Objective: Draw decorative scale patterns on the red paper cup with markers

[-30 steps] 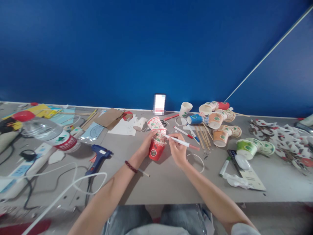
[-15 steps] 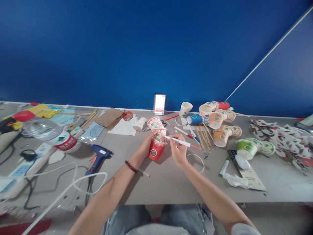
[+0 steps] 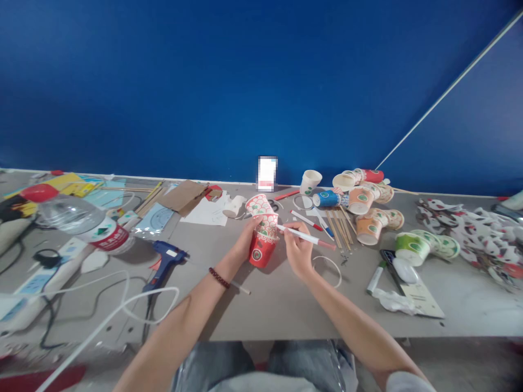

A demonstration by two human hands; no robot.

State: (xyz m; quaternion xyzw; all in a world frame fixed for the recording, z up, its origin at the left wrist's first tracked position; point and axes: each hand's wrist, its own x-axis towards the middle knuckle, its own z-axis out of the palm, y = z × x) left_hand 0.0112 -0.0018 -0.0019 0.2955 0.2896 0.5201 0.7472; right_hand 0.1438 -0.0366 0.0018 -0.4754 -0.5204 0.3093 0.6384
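Observation:
A stack of patterned paper cups (image 3: 262, 252), red at the bottom and red-and-white above, stands tilted over the middle of the table. My left hand (image 3: 245, 239) is wrapped round its left side, with a dark red bead bracelet on the wrist. In my right hand (image 3: 298, 249) is a white marker (image 3: 307, 236) with a red end, pinched between the fingers. The marker's tip meets the right side of the cups; whether it touches them is too small to tell.
At the left are a large bottle (image 3: 92, 220), a blue glue gun (image 3: 164, 265), a power strip (image 3: 41, 283) and cables. On the right lie joined cups (image 3: 370, 226), wooden sticks (image 3: 341, 228), a phone-like object and a pile of white-and-red pieces (image 3: 482, 234).
The marker and my right fingers have shifted very slightly at the cups' right side. My left hand keeps its hold on the cups.

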